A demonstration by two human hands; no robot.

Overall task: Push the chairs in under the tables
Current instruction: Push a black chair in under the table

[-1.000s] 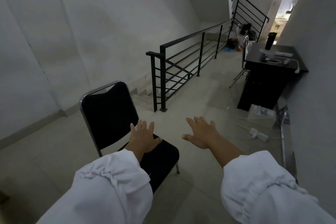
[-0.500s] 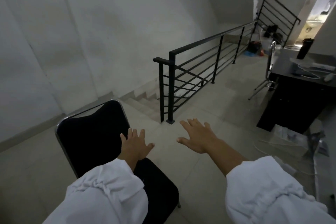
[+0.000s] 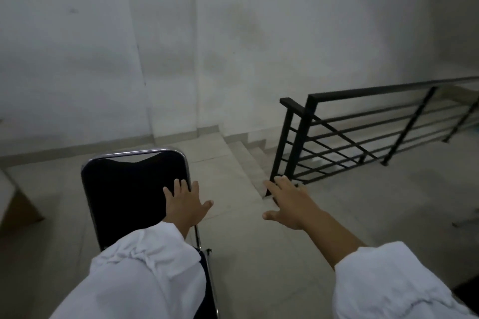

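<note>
A black padded chair (image 3: pixel 127 189) with a chrome frame stands on the floor at lower left, its backrest upright and facing me. My left hand (image 3: pixel 185 204) is stretched out flat with fingers spread, over the right edge of the backrest; whether it touches is unclear. To the right my right hand (image 3: pixel 287 204) hangs open above the floor, holding nothing. White sleeves cover both forearms and hide the chair's seat. No table is in view.
A black metal railing (image 3: pixel 363 134) runs along the right, beside stairs (image 3: pixel 248 153) that go down just past my right hand. A grey wall (image 3: pixel 181 46) fills the back. A brown box corner (image 3: pixel 15 204) sits at the left edge.
The view has swung left: the black desk and far chair have left the frame. The chair now sits more central and frontal. Both hands stay open and extended.
</note>
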